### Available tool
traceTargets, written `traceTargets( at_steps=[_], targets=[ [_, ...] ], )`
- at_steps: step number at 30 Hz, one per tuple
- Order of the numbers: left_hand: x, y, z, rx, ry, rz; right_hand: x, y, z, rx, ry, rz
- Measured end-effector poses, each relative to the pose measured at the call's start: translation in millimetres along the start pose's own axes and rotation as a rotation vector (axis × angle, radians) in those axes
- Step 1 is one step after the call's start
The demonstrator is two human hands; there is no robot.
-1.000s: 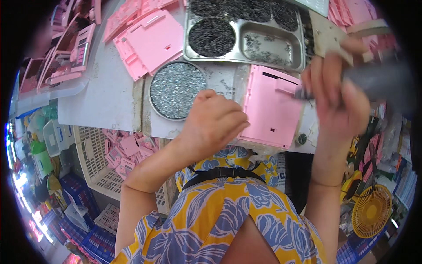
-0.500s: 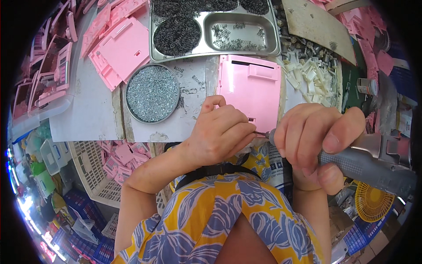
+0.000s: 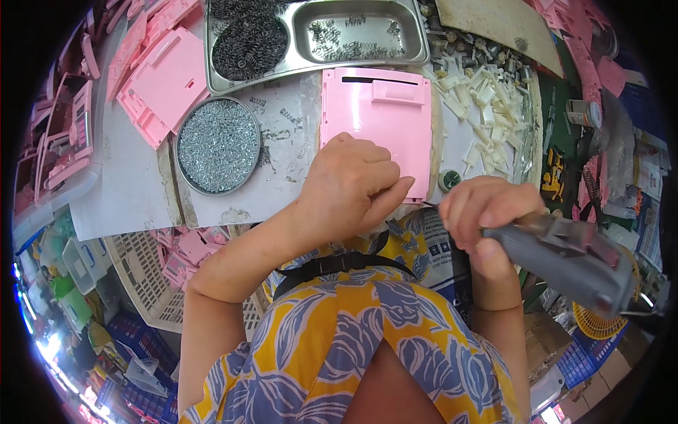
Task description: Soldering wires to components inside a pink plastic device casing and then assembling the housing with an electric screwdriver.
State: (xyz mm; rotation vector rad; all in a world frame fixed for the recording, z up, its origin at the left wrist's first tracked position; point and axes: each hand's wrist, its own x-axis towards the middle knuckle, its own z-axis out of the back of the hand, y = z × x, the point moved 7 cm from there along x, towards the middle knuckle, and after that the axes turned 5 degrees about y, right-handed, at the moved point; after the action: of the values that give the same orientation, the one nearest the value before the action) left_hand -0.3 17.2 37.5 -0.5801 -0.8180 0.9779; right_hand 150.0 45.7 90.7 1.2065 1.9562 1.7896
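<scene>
At a crowded white work surface point(image 3: 123, 191), a pink plastic panel point(image 3: 392, 127) lies front and centre, its near left part beneath the curled left hand point(image 3: 349, 180), apparently to steady it; whether those bent fingers pinch anything cannot be told. The right hand point(image 3: 487, 212) has its fingers wrapped around a grey power screwdriver point(image 3: 565, 261), slanted so its thin bit point(image 3: 429, 204) points at the panel's near right corner, contact unclear. A steel compartment tray point(image 3: 300, 71) of dark coil springs point(image 3: 248, 46) and a round dish point(image 3: 259, 141) of silvery metal parts point(image 3: 217, 145) sit close by, presumably for easy reach.
</scene>
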Motion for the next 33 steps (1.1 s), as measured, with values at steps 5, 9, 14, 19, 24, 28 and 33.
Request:
traceTargets(
  at_steps=[5, 9, 14, 19, 24, 28, 33],
  targets=[
    [1, 0, 3, -0.042, 0.013, 0.017, 2, -5, -6, -0.151, 0.131, 0.084],
    [-6, -4, -1, 0.017, 0.06, -0.006, 9, -9, -7, -0.109, 0.169, 0.062],
    [-8, -17, -9, 0.026, 0.067, -0.028, 24, 24, -1, 0.106, 0.055, 0.121],
    [-11, -9, -13, 0.019, 0.066, 0.007, 10, 0, -2, 0.024, 0.091, -0.009],
    [-8, -6, -14, -0.011, 0.061, 0.024, 3, -9, -1, -0.031, 0.103, 0.001],
    [-10, -5, -12, -0.022, 0.046, 0.036, 7, -10, -5, -0.06, 0.178, 0.049],
    [-8, -6, -11, -0.033, 0.047, 0.03, 11, -6, -12, -0.121, 0.264, 0.112]
  ],
)
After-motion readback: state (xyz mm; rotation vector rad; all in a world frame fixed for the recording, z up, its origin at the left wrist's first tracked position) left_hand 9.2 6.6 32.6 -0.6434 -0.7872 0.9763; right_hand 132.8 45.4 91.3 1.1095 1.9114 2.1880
